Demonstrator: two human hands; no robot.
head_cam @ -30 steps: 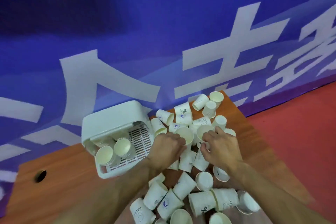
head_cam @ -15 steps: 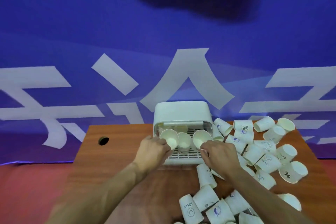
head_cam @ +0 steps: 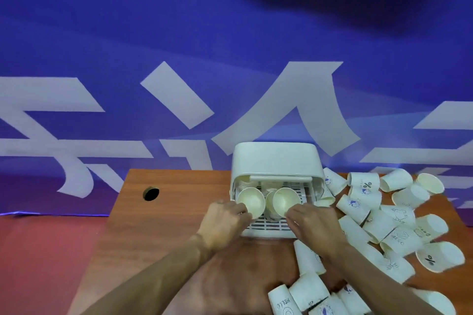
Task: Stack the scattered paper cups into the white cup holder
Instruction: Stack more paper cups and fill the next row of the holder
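The white cup holder (head_cam: 276, 158) lies at the back of the wooden table, its open slotted side facing me. My left hand (head_cam: 222, 222) grips a paper cup (head_cam: 251, 202) at the holder's left slot, mouth toward me. Over at the right slot, a second paper cup (head_cam: 284, 201) is pinched in my right hand (head_cam: 315, 225). Another cup (head_cam: 268, 203) shows between them inside the holder. Several scattered paper cups (head_cam: 399, 227) lie on their sides to the right and in front.
The wooden table (head_cam: 163, 233) has a round cable hole (head_cam: 151, 193) at its left rear. A blue banner with white characters (head_cam: 230, 84) hangs right behind the table. Red floor (head_cam: 46, 258) shows on the left.
Both hands carried a cup from the pile on the right over to the holder's open side. The view swung so the holder now sits centred; both cups sit slightly deeper than half a second ago.
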